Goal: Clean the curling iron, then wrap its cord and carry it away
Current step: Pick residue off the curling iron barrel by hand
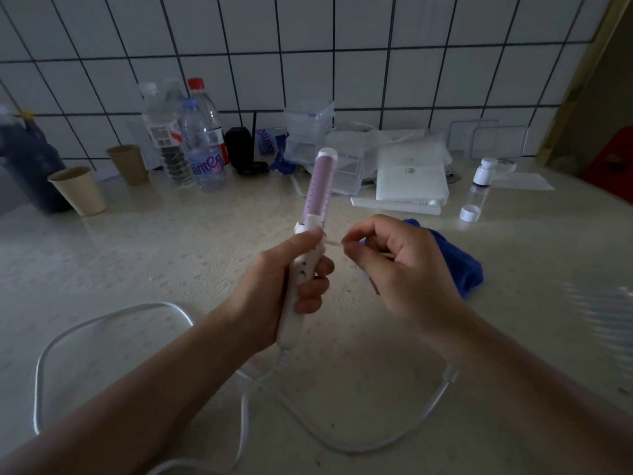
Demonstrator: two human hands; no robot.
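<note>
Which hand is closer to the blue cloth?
The right hand. It hovers just in front of the blue cloth, partly covering it in this view. The left hand is farther off to the left, gripping the curling iron.

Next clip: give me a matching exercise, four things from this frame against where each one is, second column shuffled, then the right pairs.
Things:
1. white and lilac curling iron
2. blue cloth
3. white cord
4. two brown paper cups

Places:
A. looped loose over the near tabletop
B. upright on the table at far left
C. held upright in the left hand
D. crumpled on the table behind the right hand

Pairs: 1-C, 2-D, 3-A, 4-B
</note>
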